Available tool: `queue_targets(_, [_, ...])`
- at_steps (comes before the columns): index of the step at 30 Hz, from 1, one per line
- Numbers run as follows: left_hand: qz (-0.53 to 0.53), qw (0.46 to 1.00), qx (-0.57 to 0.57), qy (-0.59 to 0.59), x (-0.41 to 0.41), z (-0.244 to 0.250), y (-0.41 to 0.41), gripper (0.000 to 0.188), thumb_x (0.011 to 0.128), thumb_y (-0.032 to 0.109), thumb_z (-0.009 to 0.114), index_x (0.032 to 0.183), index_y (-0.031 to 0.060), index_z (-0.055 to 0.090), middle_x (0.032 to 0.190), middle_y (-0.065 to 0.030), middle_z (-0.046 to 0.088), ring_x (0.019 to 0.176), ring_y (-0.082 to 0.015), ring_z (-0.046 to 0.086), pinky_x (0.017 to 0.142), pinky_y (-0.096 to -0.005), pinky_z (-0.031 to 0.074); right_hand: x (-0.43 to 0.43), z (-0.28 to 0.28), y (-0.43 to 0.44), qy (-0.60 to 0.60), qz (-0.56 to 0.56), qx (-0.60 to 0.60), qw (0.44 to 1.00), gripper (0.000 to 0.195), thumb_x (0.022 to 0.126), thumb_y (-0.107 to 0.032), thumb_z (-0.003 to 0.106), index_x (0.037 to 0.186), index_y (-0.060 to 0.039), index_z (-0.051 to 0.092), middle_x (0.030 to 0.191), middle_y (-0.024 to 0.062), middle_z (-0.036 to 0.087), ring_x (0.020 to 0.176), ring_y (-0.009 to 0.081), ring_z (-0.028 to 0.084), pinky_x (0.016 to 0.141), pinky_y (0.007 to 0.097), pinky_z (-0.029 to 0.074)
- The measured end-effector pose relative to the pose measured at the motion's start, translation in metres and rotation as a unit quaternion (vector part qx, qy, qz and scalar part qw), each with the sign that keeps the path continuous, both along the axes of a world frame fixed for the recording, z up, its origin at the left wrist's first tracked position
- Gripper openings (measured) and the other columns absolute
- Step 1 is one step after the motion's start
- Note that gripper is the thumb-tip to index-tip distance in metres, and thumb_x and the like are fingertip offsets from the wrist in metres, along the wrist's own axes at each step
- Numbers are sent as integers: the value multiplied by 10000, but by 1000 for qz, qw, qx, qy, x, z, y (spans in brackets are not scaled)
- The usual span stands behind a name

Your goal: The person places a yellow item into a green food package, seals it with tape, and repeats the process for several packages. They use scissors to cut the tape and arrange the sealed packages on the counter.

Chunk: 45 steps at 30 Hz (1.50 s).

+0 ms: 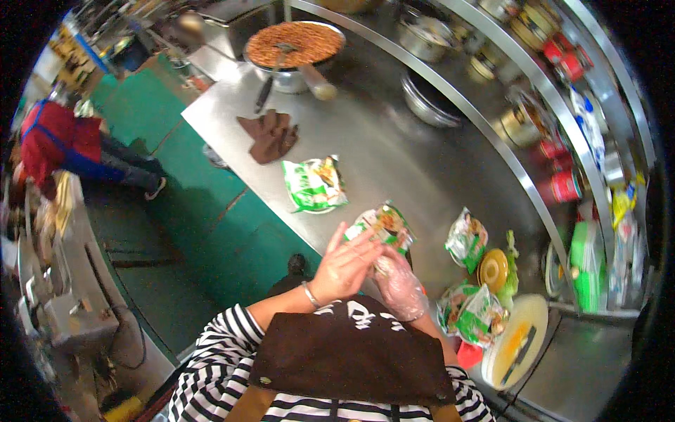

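Observation:
Before my chest, my left hand (344, 267) is bare, with a silver bangle at its wrist. Its fingers are extended and apart, and their tips meet my right hand (402, 287) near its fingers. A clear plastic glove covers the right hand; its fingers are partly hidden, so its grip does not show. Just beyond both hands lies a green-and-white printed food packet (387, 224) on the stainless steel table (369, 142). A similar packet (315, 185) rests on a round white-rimmed dish or lid farther off, beside a crumpled brown cloth (271, 138).
At the table's far end stands a metal basin of reddish-brown food (295, 42) with utensils in it. To the right are more packets (468, 240), a yellow plate (493, 270), leafy greens (509, 287) and a round cutting board (498, 364) bearing a knife (519, 354). Another person (63, 142) bends at left.

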<state>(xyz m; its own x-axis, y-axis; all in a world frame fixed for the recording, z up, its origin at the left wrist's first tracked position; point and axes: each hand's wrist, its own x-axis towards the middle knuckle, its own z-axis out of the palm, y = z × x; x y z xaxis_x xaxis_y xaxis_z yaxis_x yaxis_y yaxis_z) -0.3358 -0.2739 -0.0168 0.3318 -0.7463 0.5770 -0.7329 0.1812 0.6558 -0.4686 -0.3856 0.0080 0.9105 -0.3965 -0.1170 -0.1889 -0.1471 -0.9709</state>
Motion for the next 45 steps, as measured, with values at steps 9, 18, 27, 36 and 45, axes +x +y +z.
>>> queue_targets(9, [51,995,83,30,5,2,7,539,765,49,657,1285,45,514,1285,-172,539,1203,-358,510,1087,-530,270,2,-17,6,-65,-132,217,965,122,903,-97,541,979,-21,597,950,18,581,840,96,532,770,243,440])
queue_targets(18, [88,657,253,705,-10,-81,-16,591,892,293,644,1304,-35,377,1100,-157,588,936,-187,589,709,-296,490,9,-76,-85,-93,-337,111,930,162,881,-109,562,997,-19,630,1074,63,614,998,134,551,869,286,438])
queue_targets(27, [106,677,94,722,-33,-115,-57,374,872,164,676,1164,-21,534,1066,-74,637,947,-143,602,833,-284,479,5,-123,-101,-42,-279,307,909,304,896,-167,593,1129,29,600,1099,81,624,988,144,590,901,277,461])
queue_targets(36, [68,721,32,689,-17,-70,-49,533,789,74,741,1220,3,435,1113,-101,603,976,-171,607,830,-307,514,16,-61,-49,-170,-327,168,914,171,889,-123,590,1003,4,601,1207,87,579,978,148,579,803,271,486])
queue_targets(45, [146,956,-114,226,28,39,-20,554,714,74,774,1209,26,532,1132,-120,599,1063,-250,572,914,-379,456,36,51,-27,-327,-291,-94,894,102,833,-59,503,833,-25,600,1228,156,527,1087,238,520,993,383,366])
